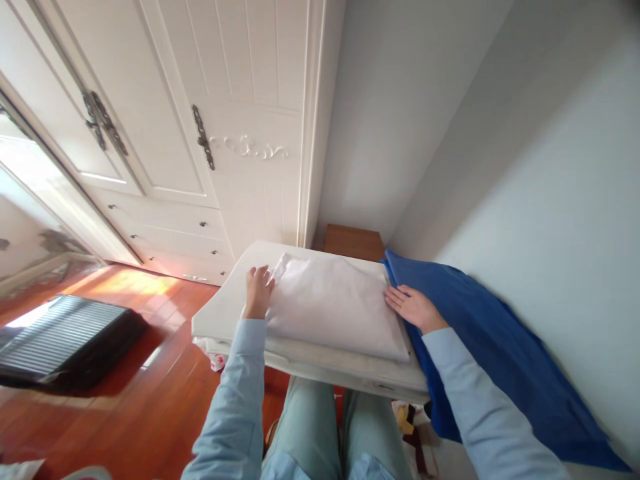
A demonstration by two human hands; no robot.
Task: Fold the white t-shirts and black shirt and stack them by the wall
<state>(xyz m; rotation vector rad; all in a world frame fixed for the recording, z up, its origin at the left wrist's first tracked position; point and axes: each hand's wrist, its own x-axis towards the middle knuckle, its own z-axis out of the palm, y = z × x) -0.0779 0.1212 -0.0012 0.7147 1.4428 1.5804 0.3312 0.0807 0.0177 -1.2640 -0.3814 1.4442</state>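
- Background: a white wardrobe fills the upper left of the frame, a grey wall the right; a pale tabletop crosses the centre.
- Left hand, just left of centre: fingers loosely curled at the white cloth's left edge; whether they pinch it cannot be told.
- Right hand, right of centre: fingers extended, slightly spread, tips at the cloth's right edge, nothing visibly gripped.
- White cloth, between the hands: a near-rectangular panel lying on the tabletop. Its laying-out appears largely done; faint ripples and a rumpled upper left corner seem left to smooth.
- Blue cloth, right of the frame: loosely draped by the tabletop's right end, apparently unarranged.
- Edges: the white cloth's lower border runs near the tabletop's front edge, with the person's legs below.
- Room for moving: apparently greatest at left, over the tabletop's rounded end and the wooden floor, before a dark ribbed case; the blue cloth crowds the right.
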